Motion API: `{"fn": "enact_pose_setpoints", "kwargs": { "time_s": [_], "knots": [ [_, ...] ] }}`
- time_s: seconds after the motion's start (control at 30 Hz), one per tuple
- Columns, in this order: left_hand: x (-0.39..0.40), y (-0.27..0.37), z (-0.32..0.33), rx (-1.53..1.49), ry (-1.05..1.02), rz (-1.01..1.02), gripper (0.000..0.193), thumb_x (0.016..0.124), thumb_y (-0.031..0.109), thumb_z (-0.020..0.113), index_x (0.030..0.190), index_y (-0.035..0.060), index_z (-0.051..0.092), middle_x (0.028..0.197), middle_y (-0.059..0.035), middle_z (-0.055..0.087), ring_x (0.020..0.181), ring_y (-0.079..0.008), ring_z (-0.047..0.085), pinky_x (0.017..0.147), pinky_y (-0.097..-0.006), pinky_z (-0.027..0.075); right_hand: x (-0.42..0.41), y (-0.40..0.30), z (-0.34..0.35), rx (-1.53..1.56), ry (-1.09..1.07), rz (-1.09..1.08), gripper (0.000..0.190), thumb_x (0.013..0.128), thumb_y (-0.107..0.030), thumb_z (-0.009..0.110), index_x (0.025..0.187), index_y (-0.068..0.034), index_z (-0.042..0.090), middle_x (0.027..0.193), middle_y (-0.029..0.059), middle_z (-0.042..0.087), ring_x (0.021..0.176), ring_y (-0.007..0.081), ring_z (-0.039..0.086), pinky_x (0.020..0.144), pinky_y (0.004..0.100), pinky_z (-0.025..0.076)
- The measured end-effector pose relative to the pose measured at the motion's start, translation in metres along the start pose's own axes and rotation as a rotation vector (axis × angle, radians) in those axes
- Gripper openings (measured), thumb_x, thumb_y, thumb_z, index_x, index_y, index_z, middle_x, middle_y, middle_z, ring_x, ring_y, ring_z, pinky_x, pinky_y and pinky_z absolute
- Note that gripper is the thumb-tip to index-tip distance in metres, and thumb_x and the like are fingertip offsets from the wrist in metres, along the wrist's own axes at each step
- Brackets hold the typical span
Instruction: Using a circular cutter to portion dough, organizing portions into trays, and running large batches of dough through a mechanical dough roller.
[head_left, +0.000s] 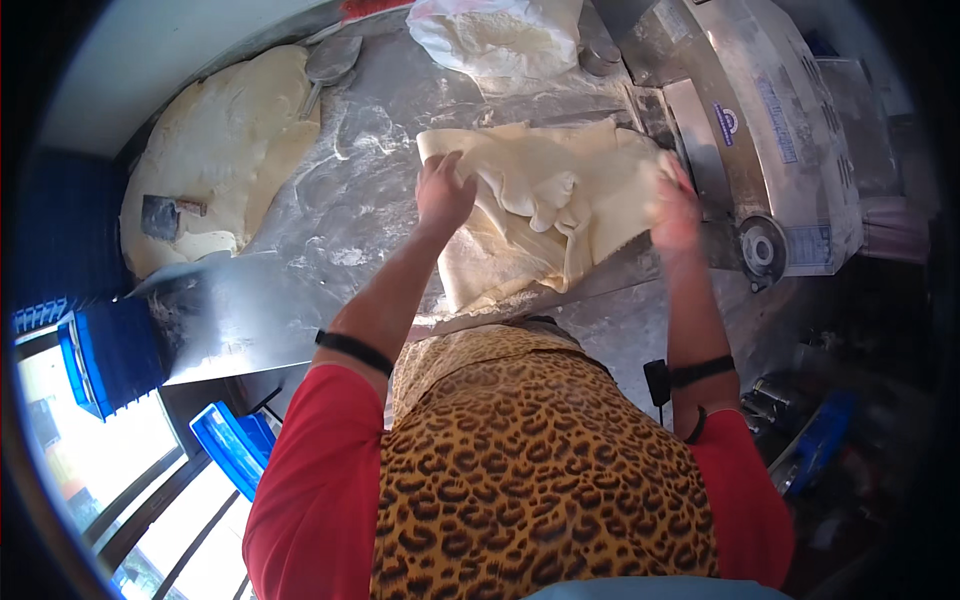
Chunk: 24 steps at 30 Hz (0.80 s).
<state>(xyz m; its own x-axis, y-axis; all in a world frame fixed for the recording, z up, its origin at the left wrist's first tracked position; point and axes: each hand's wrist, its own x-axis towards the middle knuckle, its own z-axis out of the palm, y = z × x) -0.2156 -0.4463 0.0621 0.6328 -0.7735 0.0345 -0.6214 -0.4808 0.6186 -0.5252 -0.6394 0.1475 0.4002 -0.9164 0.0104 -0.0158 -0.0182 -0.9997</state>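
A wide sheet of dough (622, 176) lies in front of me on the floured metal worktop, with bunched, twisted folds piled at its middle. My left hand (448, 191) rests on the sheet's folded left edge, fingers bent over it; whether it pinches the dough is not clear. At the sheet's right edge is my right hand (673, 202), blurred, its fingers curled; I cannot tell if dough is between them. A second, larger slab of dough (217, 142) covers the left end of the worktop, and a dough scraper (161, 217) with a metal blade lies on it.
A metal scoop (332, 61) touches the slab's upper right edge. An open white bag of flour (495, 37) stands at the back, beside a small metal container (599, 57). A large metal machine (787, 135) borders the right side. Blue plastic crates (112, 360) stand at the left.
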Motion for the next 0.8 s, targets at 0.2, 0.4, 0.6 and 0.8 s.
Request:
{"fn": "enact_pose_setpoints", "kwargs": {
  "time_s": [0.2, 0.4, 0.6, 0.8],
  "knots": [
    [-0.08, -0.08, 0.004, -0.923, -0.185, -0.506, 0.032, 0.099, 0.023, 0.058, 0.122, 0.0004, 0.06, 0.099, -0.0072, 0.068, 0.085, -0.0138, 0.062, 0.077, -0.0299, 0.05, -0.121, -0.026, 0.175, -0.789, -1.099, 0.231, 0.05, 0.093, -0.027, 0.066, 0.14, -0.014, 0.055, 0.125, 0.0163, 0.066, 0.113, 0.0301, 0.064, 0.1, 0.0425, 0.05],
    [-0.127, -0.076, -0.023, -0.929, -0.282, -0.605, 0.034, 0.1, 0.024, 0.059, 0.122, -0.0021, 0.058, 0.093, -0.0047, 0.066, 0.079, -0.0109, 0.059, 0.072, -0.0288, 0.049, -0.131, 0.027, 0.127, -0.685, -0.743, 0.101, 0.073, 0.087, -0.033, 0.071, 0.148, -0.006, 0.041, 0.132, 0.0225, 0.06, 0.122, 0.0371, 0.059, 0.106, 0.0445, 0.046],
    [-0.146, -0.041, -0.019, -0.978, -0.2, -0.785, 0.043, 0.097, 0.024, 0.066, 0.127, -0.0054, 0.054, 0.102, -0.0097, 0.067, 0.085, -0.013, 0.063, 0.073, -0.0282, 0.05, -0.109, 0.105, 0.067, -0.94, -0.2, 0.238, 0.081, 0.073, -0.032, 0.084, 0.137, 0.004, 0.048, 0.123, 0.028, 0.063, 0.114, 0.0346, 0.063, 0.099, 0.0452, 0.049],
    [-0.12, 0.015, 0.027, -1.39, -0.202, -0.969, 0.042, 0.095, 0.02, 0.069, 0.124, -0.0055, 0.055, 0.114, -0.0165, 0.064, 0.103, -0.0244, 0.066, 0.083, -0.0336, 0.057, -0.048, 0.077, 0.086, -0.242, -0.38, 0.527, 0.058, 0.069, -0.009, 0.083, 0.12, 0.007, 0.061, 0.11, 0.017, 0.069, 0.092, 0.0234, 0.068, 0.079, 0.0379, 0.058]
  ]
}}
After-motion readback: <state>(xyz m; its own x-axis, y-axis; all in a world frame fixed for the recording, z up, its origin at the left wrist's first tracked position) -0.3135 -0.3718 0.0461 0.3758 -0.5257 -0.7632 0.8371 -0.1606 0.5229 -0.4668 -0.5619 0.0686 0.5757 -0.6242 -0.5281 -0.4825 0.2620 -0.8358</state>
